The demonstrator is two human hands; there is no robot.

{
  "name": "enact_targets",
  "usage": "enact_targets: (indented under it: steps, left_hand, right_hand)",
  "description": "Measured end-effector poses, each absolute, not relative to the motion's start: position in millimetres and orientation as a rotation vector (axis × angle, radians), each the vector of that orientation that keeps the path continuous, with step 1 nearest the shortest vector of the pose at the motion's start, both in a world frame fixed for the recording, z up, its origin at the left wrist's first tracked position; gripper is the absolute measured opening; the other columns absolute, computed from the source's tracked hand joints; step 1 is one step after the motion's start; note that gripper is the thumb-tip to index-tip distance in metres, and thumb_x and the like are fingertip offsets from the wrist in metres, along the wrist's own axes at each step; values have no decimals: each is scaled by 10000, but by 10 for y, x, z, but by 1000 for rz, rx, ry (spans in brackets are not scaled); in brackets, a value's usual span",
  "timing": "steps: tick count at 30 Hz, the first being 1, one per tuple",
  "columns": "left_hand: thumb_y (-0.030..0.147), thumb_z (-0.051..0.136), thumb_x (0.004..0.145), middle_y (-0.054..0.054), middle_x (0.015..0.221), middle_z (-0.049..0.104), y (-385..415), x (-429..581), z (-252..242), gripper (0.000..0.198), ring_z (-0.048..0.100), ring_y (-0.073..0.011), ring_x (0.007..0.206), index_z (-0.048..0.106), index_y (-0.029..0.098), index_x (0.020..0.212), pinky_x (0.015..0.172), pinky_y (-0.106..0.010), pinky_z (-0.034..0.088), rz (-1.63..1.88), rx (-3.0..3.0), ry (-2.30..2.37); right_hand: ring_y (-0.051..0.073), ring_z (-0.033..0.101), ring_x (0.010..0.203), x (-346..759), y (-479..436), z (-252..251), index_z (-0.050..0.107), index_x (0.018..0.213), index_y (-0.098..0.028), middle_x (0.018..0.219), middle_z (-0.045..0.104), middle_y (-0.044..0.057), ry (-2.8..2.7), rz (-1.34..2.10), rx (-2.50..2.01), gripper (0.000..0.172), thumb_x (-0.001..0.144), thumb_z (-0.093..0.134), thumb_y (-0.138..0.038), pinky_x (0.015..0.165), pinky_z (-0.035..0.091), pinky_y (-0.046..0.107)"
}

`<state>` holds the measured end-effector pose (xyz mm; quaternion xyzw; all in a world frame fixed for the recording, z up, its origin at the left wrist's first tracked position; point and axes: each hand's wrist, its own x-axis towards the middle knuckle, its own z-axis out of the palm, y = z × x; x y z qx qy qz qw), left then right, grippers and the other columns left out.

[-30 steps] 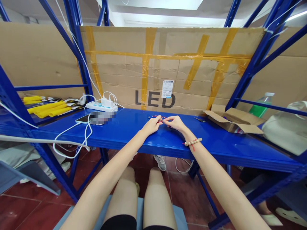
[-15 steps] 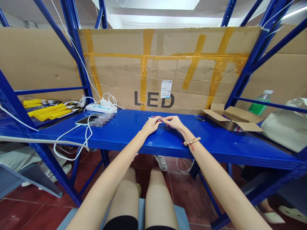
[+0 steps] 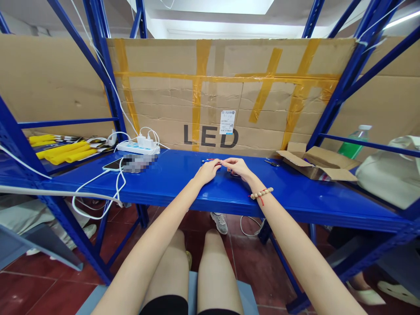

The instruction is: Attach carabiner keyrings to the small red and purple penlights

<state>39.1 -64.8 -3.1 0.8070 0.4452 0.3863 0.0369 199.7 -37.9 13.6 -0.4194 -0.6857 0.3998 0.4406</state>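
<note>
Both my hands rest on the blue metal shelf (image 3: 183,183), fingertips meeting over a small bundle of thin red and blue wires (image 3: 210,161). My left hand (image 3: 206,172) is curled, its fingers pinched on the wires. My right hand (image 3: 236,167), with a bead bracelet at the wrist, is also pinched at the same spot. What exactly sits between the fingertips is too small to make out.
A white power strip (image 3: 138,148) with chargers and white cables, and a phone (image 3: 114,164), lie at the left. An open cardboard box (image 3: 316,164), a small dark tool (image 3: 272,162), a green bottle (image 3: 354,142) and a white bag (image 3: 390,175) are at the right. A taped cardboard sheet (image 3: 229,92) backs the shelf.
Both hands stay together over the wires; the fingers have shifted slightly and the red wire shows less between them. The view has tilted a little.
</note>
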Motion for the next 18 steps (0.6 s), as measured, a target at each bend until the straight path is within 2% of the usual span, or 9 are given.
enact_targets:
  steps: [4, 11, 15, 18]
  left_hand:
    - [261, 374, 916, -49, 1040, 655, -710, 385, -5, 205, 612, -195, 975, 539, 212, 1027, 820, -290, 467, 1149, 2504, 1312]
    - [253, 354, 925, -49, 1042, 634, -715, 391, 3, 186, 592, -181, 1000, 507, 205, 1020, 869, -296, 446, 1137, 2510, 1284]
    - [234, 317, 932, -93, 1139, 596, -699, 408, -14, 243, 544, -191, 1089, 500, 161, 1074, 961, -327, 396, 1159, 2502, 1307]
    - [232, 297, 935, -96, 1122, 607, -698, 408, -24, 271, 557, -186, 1066, 525, 151, 1057, 965, -318, 398, 1168, 2498, 1310]
  right_hand:
    - [40, 382, 413, 2011, -406, 152, 645, 664, -141, 470, 494, -35, -1717, 1032, -1054, 500, 458, 744, -586, 356, 261, 177]
    - [32, 371, 417, 2012, -436, 172, 640, 715, -148, 491, 491, -50, -1718, 1090, -1041, 497, 482, 737, -576, 366, 252, 174]
    - [41, 417, 466, 2025, -431, 172, 640, 742, -158, 560, 514, -39, -1701, 1124, -1056, 493, 483, 744, -565, 390, 287, 167]
    - [48, 458, 513, 2037, -440, 175, 636, 722, -160, 625, 539, -23, -1714, 1160, -1062, 472, 482, 754, -550, 423, 332, 161]
